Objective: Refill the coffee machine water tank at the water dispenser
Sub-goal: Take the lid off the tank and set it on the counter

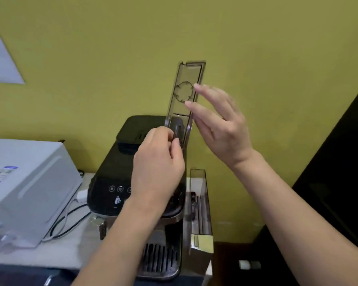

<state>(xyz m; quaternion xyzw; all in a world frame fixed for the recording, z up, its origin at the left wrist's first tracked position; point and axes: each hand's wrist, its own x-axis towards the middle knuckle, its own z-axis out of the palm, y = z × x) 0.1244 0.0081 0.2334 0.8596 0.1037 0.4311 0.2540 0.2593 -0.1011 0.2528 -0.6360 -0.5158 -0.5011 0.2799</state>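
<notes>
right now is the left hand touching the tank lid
Touching: the head view shows the left hand pinching the lid at its lower edge.

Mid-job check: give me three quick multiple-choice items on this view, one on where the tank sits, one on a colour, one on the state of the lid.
1. The clear water tank sits where relative to the coffee machine?
A. On its right side
B. On top of it
C. In front of its drip grille

2. The wall behind is what colour?
A. White
B. Yellow-green
C. Blue

3. The tank lid is in what state?
A. Closed flat on the tank
B. Lying on the counter
C. Raised upright, pinched at its lower end by the left hand

Answers: 1 A, the tank stands against the machine's right flank. 2 B, the wall is olive yellow. 3 C, the lid stands on end, with the open right hand at its edge.
</notes>
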